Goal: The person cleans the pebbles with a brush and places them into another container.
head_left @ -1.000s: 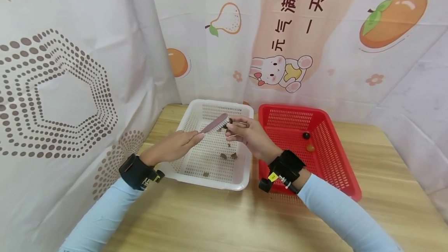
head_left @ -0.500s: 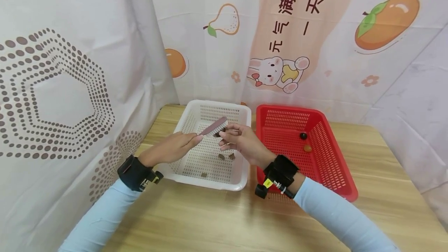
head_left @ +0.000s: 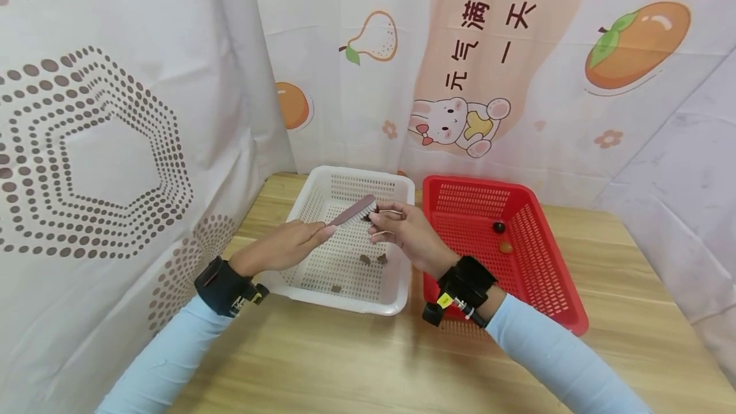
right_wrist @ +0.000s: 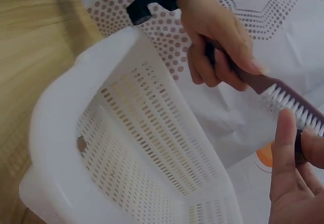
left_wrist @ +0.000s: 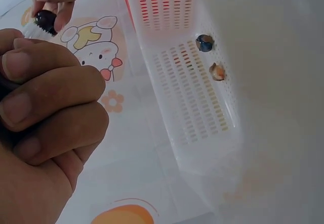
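My left hand (head_left: pixel 287 245) grips the handle of a mauve brush (head_left: pixel 352 211) with white bristles. The thumb and fingers of my right hand (head_left: pixel 411 232) pinch a small, dark, shiny, rounded lump (left_wrist: pixel 45 20) against the bristle tips. Both hands are over the white perforated basket (head_left: pixel 339 304). Inside that basket lie several small brownish pieces, among them a pale flat one (head_left: pixel 336 288) near the front. In the left wrist view, a blue-brown lump (left_wrist: pixel 204 43) and an orange-brown lump (left_wrist: pixel 217 72) show on its bottom. My left fingers hide most of the brush there.
To the right stands a red perforated basket (head_left: pixel 556 251) with a black rounded piece (head_left: pixel 499 227) and an amber one (head_left: pixel 505 247) in it. Both baskets rest on a wooden table (head_left: pixel 345 363). Printed curtains (head_left: pixel 322 50) hang close behind and at the left.
The brush head and my right fingers have sunk slightly toward the white basket, with small shifts of the bristles over the dark lump. Both holds stay the same; the head view shifts a little.
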{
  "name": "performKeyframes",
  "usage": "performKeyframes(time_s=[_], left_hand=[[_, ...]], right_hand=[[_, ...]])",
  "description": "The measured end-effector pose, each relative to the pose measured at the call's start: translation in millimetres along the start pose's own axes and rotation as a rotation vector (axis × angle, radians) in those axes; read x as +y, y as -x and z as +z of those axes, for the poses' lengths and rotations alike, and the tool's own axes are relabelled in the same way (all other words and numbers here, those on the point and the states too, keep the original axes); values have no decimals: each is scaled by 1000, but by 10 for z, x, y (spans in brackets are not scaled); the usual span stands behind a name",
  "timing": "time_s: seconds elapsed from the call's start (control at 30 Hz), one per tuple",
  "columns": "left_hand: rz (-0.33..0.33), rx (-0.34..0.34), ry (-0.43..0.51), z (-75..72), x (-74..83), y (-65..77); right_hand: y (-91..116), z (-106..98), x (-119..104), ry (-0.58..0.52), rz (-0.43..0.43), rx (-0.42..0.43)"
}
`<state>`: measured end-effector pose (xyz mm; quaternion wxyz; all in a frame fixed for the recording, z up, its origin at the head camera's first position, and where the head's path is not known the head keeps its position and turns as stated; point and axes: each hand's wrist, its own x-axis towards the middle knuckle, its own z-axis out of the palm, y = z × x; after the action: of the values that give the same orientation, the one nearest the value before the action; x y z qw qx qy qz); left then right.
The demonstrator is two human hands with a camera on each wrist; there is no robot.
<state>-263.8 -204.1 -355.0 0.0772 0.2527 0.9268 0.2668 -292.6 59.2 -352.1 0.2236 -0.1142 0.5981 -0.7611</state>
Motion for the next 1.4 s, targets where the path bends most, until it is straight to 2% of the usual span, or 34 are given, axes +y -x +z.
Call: performKeyframes(time_s=[0.17,0.33,0.5,0.67,0.8,0.97,1.13,1.27,1.4], left_hand=[[6,16,-10,22,-15,-3],[11,14,-3,25,-12,-9],[4,11,2,32,-12,-4],[17,26,-5,53,-22,-18],[27,34,-2,61,-31,-15],[36,25,10,76,-30,-14],[27,19,29,75,-19,-10],[28,11,26,84,-14,-22],[27,12,21,95,-20,-25]], right_hand=[[-9,7,3,3,19,-45],[-5,-11,-6,-15,-17,-2],[-8,-6,19,19,7,-49],[-20,-41,8,-1,-22,-12],[-6,-18,19,26,-6,-63],[-2,-47,5,22,-13,-23],[-6,-49,22,41,8,-63],[-15,-79,31,18,-4,-20],[-14,-82,38,62,22,-61]])
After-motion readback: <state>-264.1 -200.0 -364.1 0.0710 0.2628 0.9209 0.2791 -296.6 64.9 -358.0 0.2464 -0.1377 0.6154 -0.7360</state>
